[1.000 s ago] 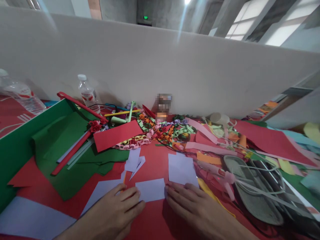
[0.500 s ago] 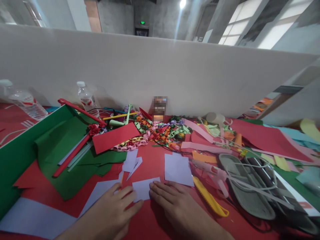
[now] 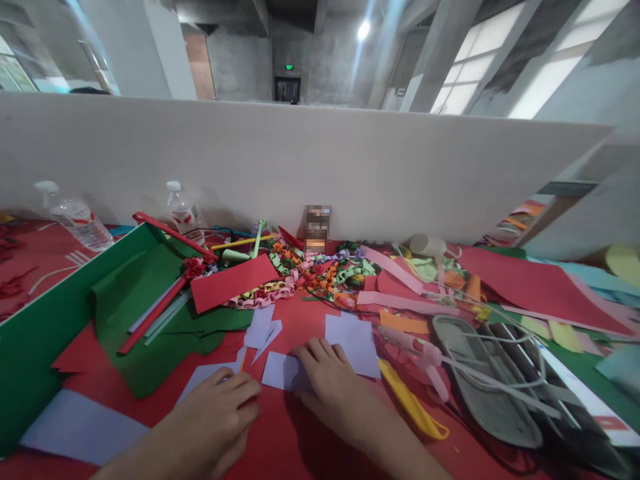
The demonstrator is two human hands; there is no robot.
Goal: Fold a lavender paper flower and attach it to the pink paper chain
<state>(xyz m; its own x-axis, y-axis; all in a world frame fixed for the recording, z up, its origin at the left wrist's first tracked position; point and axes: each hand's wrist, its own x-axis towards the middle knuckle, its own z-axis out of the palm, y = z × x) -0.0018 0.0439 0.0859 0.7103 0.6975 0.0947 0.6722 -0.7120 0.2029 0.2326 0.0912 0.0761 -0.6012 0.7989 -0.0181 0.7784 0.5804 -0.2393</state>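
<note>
A small purple paper rectangle (image 3: 281, 371) lies on the red table in front of me. My right hand (image 3: 331, 380) rests over its right end, fingers spread and pointing away from me, with another purple sheet (image 3: 359, 343) just beyond. To the left, my left hand (image 3: 220, 410) has its fingers curled around an orange stick, perhaps a pencil (image 3: 243, 359), whose upper part shows above the knuckles. Purple scraps (image 3: 263, 327) lie past the small rectangle, and a larger purple piece (image 3: 203, 377) is partly under my left hand.
Paper chains (image 3: 320, 273) are heaped at the back centre. A pink glue gun (image 3: 417, 350), a yellow cutter (image 3: 413, 403) and a grey case (image 3: 487, 393) lie at right. Green paper (image 3: 120, 340) and a green board (image 3: 45, 333) are at left. A white partition (image 3: 300, 160) stands behind.
The camera view has tilted up slightly. My right hand has shifted further onto the small purple rectangle, its fingers more bent. My left hand has drawn a little left, away from the rectangle.
</note>
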